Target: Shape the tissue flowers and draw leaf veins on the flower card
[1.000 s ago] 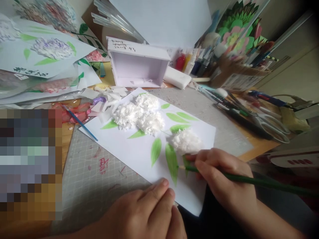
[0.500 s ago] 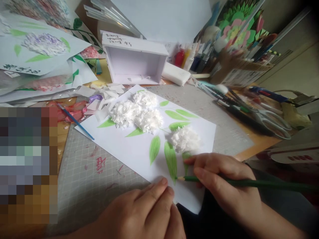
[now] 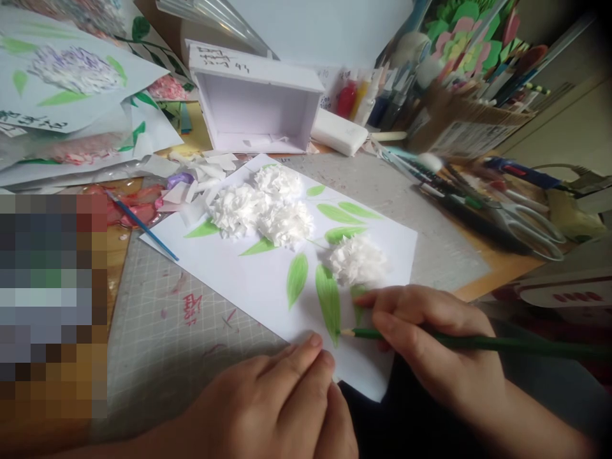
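My right hand (image 3: 433, 347) is closed around a green coloured pencil (image 3: 478, 344), its tip touching the lower end of a long green leaf (image 3: 329, 299) drawn on a white sheet of paper (image 3: 268, 287). My left hand (image 3: 277, 408) lies at the sheet's near edge with fingers curled together, fingertips pressing on the paper. White tissue flowers (image 3: 261, 210) are stuck on the sheet, one (image 3: 357, 260) just above my right hand.
A grey cutting mat (image 3: 167, 331) lies under the sheet. A thin blue brush (image 3: 141, 225) rests at its left edge. An open white box (image 3: 255, 105), paint bottles (image 3: 351, 102), scissors (image 3: 526, 226), pens and other flower pictures (image 3: 71, 76) crowd the back.
The pencil tip has slid down along the long leaf to its lower end. The view has shifted slightly; my left hand has stayed on the paper edge.
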### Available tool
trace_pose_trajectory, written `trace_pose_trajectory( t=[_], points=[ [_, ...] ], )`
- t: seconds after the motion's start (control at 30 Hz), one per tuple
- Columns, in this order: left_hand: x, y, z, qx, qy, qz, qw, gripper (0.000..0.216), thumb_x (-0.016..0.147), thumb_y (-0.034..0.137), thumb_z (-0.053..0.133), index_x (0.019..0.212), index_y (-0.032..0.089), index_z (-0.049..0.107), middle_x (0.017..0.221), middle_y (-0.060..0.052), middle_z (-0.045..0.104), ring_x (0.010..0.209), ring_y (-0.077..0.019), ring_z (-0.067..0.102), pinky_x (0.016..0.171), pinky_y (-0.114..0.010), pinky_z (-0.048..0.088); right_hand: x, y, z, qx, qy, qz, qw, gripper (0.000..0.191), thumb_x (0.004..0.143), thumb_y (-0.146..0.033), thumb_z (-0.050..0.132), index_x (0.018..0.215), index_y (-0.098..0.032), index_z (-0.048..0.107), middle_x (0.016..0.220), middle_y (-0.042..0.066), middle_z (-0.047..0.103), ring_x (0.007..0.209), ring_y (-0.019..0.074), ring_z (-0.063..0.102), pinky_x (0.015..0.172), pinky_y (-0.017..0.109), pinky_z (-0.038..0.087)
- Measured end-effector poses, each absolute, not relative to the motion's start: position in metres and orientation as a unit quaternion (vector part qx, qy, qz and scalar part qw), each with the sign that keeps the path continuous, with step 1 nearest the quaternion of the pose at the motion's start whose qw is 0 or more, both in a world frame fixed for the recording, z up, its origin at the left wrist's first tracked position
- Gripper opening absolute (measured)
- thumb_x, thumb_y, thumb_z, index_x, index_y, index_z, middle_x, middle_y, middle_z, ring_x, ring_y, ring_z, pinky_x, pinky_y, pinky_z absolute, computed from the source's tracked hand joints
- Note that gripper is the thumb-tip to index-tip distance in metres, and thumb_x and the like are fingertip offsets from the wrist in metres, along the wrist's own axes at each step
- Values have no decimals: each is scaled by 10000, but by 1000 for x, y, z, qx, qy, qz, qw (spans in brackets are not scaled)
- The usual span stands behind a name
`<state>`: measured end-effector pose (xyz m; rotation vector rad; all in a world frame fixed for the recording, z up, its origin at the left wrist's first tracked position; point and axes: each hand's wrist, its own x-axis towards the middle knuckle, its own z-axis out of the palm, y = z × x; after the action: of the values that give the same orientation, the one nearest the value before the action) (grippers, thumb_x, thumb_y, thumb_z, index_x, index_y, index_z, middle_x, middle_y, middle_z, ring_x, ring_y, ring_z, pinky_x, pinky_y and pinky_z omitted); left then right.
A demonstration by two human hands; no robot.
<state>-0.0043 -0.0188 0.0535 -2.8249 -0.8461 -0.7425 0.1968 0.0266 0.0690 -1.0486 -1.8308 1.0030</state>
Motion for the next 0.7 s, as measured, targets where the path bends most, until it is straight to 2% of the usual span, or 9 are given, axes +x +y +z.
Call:
trace_pose_trajectory(
  t=[0.33, 0.57, 0.7],
  points=[
    [-3, -19, 51, -923, -286, -252, 50, 182, 849, 126, 462, 862, 160, 640, 936, -51, 705, 898, -249, 672, 641, -317, 609, 199, 27, 71, -392, -733, 409, 376, 280, 792, -49, 516, 557, -196, 472, 519, -37, 515, 501, 111, 538, 765, 373, 543],
    [-2, -20, 49, -919, -291, -259, 59, 196, 853, 121, 450, 851, 162, 642, 928, -41, 707, 883, -243, 677, 626, -311, 612, 196, 27, 65, -451, -697, 339, 442, 258, 772, -41, 560, 565, -190, 525, 647, 6, 654, 671, 155, 667, 579, 215, 541],
    [-3, -17, 49, -924, -285, -250, 54, 205, 860, 144, 441, 865, 156, 645, 952, -57, 702, 902, -258, 670, 615, -323, 613, 197, 27, 66, -443, -701, 348, 437, 255, 774, -28, 552, 577, -187, 528, 624, -2, 643, 644, 141, 657, 600, 217, 545]
  ],
)
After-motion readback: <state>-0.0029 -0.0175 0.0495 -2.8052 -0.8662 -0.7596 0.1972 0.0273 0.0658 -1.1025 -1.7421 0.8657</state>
